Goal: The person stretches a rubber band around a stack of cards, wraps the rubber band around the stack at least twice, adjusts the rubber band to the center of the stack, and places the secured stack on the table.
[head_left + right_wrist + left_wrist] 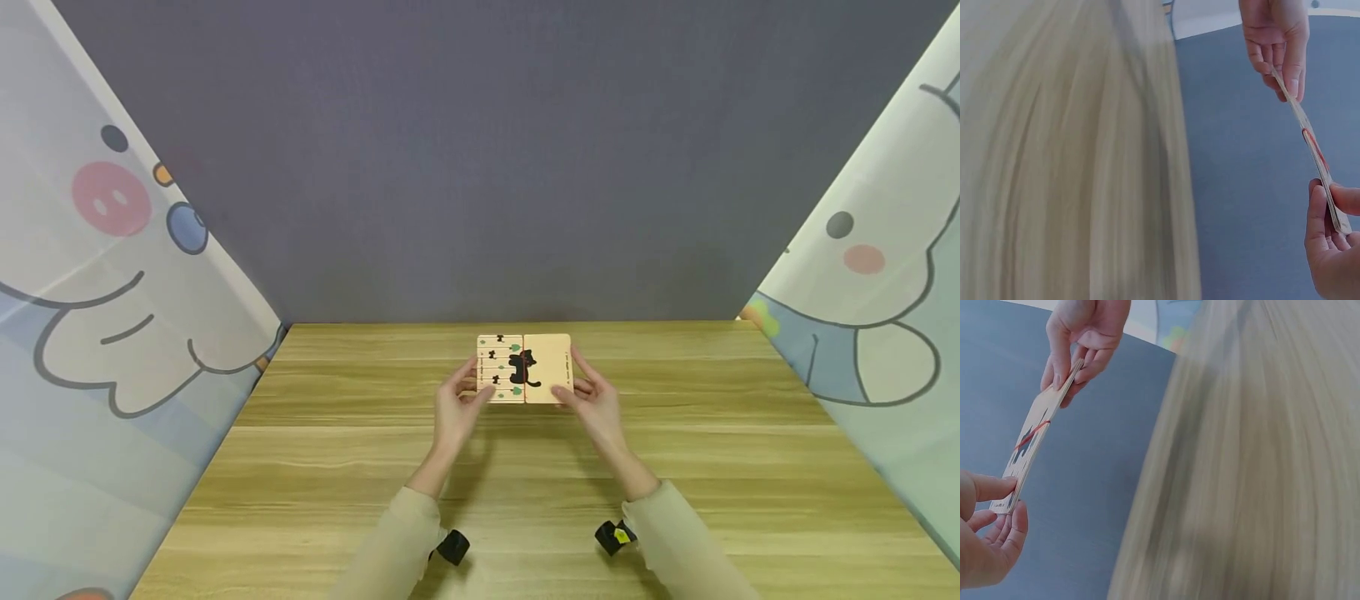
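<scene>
A thin cream notebook (pixel 547 358) with a black cat print is held up above the wooden table. A red band (pixel 1034 435) runs round its middle, and layered edges (pixel 1316 147) show along its side. Its left half has lines, small black cats and green shapes; the right half is mostly plain. My left hand (pixel 456 410) pinches the left end, thumb on the printed face and fingers behind. At the right end, my right hand (pixel 596 408) pinches it in the same way. Parts of the fingers behind the notebook are hidden.
The wooden table (pixel 337 467) reaches back to a dark grey panel (pixel 480 167). Cartoon-printed curtains stand on the left (pixel 90 350) and on the right (pixel 885 333). Black wrist cameras (pixel 453 547) hang below the sleeves, close over the tabletop.
</scene>
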The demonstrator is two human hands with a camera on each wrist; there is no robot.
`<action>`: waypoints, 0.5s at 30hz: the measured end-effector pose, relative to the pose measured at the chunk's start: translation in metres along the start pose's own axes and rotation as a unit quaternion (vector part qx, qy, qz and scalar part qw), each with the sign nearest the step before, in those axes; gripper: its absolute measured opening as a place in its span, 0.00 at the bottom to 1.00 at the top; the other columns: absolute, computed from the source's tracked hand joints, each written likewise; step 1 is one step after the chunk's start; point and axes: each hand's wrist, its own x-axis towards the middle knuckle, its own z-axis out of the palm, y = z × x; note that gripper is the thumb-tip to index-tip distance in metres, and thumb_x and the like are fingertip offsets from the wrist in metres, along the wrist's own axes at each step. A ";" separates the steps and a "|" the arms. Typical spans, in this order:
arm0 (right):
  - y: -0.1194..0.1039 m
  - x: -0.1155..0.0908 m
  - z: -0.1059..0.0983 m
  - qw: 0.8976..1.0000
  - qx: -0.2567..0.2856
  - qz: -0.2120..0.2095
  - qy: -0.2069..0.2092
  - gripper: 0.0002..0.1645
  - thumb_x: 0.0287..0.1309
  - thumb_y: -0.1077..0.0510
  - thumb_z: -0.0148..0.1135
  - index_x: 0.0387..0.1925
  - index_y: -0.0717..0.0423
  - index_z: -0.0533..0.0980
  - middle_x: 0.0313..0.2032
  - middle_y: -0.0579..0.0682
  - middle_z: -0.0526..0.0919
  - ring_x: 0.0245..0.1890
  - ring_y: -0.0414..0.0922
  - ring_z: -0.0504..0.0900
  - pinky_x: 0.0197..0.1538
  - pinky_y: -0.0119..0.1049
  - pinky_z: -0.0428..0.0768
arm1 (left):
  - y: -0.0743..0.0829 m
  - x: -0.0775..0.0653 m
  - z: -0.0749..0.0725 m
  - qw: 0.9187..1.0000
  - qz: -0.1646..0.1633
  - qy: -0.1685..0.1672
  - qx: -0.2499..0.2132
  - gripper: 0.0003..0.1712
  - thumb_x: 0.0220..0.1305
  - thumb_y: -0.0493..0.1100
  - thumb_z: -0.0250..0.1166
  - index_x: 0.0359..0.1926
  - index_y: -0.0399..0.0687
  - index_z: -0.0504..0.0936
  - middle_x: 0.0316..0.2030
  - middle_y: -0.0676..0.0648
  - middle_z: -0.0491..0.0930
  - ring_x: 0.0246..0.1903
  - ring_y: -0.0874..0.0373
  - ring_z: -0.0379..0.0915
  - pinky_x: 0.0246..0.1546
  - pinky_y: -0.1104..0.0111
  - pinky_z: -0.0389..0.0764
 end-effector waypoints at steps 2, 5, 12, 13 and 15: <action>0.021 0.007 -0.011 1.000 0.008 -0.012 -0.013 0.44 0.44 0.68 0.66 0.63 0.50 0.59 0.21 0.52 0.77 0.22 0.47 0.79 0.30 0.35 0.80 | -0.004 0.004 0.001 1.000 -0.005 -0.003 0.001 0.29 0.47 0.28 0.66 0.53 0.31 0.70 0.39 0.35 0.75 0.32 0.45 0.73 0.26 0.72 0.77; 0.011 0.008 -0.006 0.999 -0.050 0.001 0.007 0.44 0.42 0.67 0.67 0.62 0.52 0.60 0.20 0.51 0.76 0.20 0.46 0.79 0.29 0.37 0.80 | -0.011 0.010 0.002 1.000 -0.007 -0.012 0.003 0.29 0.46 0.26 0.65 0.52 0.28 0.70 0.38 0.33 0.74 0.31 0.42 0.73 0.25 0.70 0.78; -0.021 0.009 0.010 0.987 -0.130 0.092 0.032 0.39 0.42 0.73 0.63 0.59 0.60 0.63 0.33 0.65 0.78 0.24 0.42 0.80 0.29 0.33 0.80 | -0.028 0.020 0.003 0.998 -0.042 -0.020 0.051 0.28 0.46 0.28 0.66 0.51 0.30 0.72 0.36 0.37 0.75 0.31 0.47 0.74 0.28 0.70 0.78; -0.021 0.011 0.010 0.983 -0.145 0.106 0.034 0.38 0.42 0.73 0.63 0.59 0.61 0.63 0.34 0.66 0.77 0.25 0.41 0.80 0.29 0.32 0.80 | -0.030 0.020 0.003 0.997 -0.048 -0.021 0.057 0.27 0.46 0.28 0.66 0.51 0.30 0.72 0.36 0.38 0.75 0.31 0.48 0.74 0.27 0.70 0.78; -0.020 0.014 0.011 0.977 -0.168 0.124 0.035 0.37 0.43 0.74 0.63 0.58 0.62 0.64 0.36 0.68 0.76 0.25 0.41 0.79 0.29 0.31 0.80 | -0.034 0.021 0.004 0.996 -0.055 -0.026 0.066 0.27 0.45 0.28 0.66 0.51 0.30 0.72 0.35 0.37 0.75 0.31 0.48 0.74 0.27 0.70 0.78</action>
